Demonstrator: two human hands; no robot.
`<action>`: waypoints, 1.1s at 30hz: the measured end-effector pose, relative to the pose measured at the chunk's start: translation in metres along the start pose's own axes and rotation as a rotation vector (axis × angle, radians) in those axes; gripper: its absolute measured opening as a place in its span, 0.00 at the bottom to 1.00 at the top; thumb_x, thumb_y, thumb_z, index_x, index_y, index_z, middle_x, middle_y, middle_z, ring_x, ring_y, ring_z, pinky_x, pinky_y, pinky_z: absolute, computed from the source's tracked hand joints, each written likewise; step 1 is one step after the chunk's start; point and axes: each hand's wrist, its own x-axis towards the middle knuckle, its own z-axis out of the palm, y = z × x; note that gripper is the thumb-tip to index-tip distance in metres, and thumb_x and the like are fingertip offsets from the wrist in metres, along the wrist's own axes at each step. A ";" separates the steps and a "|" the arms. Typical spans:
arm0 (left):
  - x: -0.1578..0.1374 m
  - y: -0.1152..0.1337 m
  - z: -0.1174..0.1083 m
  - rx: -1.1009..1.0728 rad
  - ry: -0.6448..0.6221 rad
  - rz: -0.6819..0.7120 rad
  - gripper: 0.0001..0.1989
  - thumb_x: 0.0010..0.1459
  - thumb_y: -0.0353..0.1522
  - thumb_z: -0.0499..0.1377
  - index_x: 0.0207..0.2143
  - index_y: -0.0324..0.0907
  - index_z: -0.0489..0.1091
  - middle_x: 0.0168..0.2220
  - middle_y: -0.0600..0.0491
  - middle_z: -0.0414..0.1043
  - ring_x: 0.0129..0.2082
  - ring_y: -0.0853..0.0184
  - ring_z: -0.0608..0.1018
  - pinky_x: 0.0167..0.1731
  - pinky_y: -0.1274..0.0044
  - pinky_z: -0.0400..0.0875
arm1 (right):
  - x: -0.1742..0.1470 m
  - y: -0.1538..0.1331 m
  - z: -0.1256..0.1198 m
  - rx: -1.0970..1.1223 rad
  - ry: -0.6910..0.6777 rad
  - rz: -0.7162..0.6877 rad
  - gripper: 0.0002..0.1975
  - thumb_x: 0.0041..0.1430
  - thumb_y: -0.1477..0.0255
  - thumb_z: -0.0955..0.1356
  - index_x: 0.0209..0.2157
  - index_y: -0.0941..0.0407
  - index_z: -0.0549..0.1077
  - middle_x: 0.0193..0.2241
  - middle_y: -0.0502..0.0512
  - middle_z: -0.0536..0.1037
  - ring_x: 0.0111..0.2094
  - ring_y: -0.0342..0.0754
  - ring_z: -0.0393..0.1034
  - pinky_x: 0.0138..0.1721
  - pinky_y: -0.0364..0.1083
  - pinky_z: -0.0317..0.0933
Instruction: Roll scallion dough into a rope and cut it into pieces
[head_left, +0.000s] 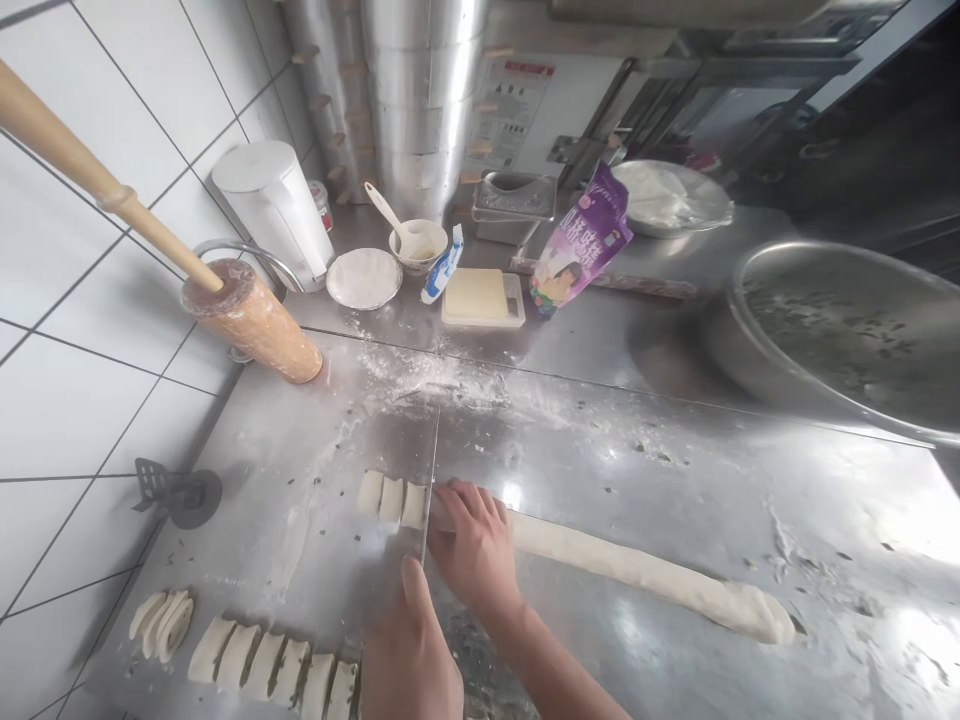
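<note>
My left hand (414,645), at the bottom centre, is closed round the handle of a knife (433,465), thumb on top. The blade is seen almost edge-on and stands across the left end of a long dough roll (622,560). Just right of the blade, my right hand (476,545) lies over the roll with its fingers bent round it. Left of the blade are a few cut dough pieces (391,498), side by side. More cut dough pieces (266,665) with green filling line the lower left, beside a small cluster of slices (161,622). My left hand hides part of that row.
A thick wooden rolling pin (262,325) stands at the left near the tiled wall. Behind are a flour bowl (364,278), a bowl with a spoon (420,245), a scale (480,298) and a purple bag (581,245). A large metal bowl (847,345) stands right.
</note>
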 end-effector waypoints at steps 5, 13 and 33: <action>0.021 0.010 -0.012 -0.043 -0.121 -0.100 0.27 0.63 0.19 0.45 0.64 0.33 0.56 0.45 0.39 0.78 0.36 0.63 0.82 0.30 0.77 0.69 | -0.006 0.006 -0.001 0.036 -0.006 -0.022 0.18 0.66 0.73 0.65 0.57 0.54 0.67 0.50 0.59 0.72 0.51 0.60 0.65 0.53 0.61 0.59; -0.003 0.027 -0.041 -0.097 -0.087 -0.082 0.25 0.65 0.20 0.43 0.63 0.37 0.53 0.39 0.44 0.79 0.34 0.62 0.83 0.24 0.76 0.65 | -0.012 0.026 -0.029 0.029 -0.030 0.005 0.15 0.66 0.72 0.67 0.54 0.53 0.69 0.50 0.58 0.73 0.53 0.60 0.65 0.56 0.61 0.59; 0.004 0.049 -0.042 -0.133 -0.238 -0.136 0.25 0.65 0.21 0.45 0.64 0.38 0.53 0.43 0.42 0.79 0.38 0.61 0.83 0.28 0.76 0.66 | -0.025 0.048 -0.041 -0.001 -0.038 0.000 0.19 0.68 0.70 0.65 0.58 0.55 0.66 0.53 0.59 0.72 0.55 0.59 0.63 0.57 0.61 0.58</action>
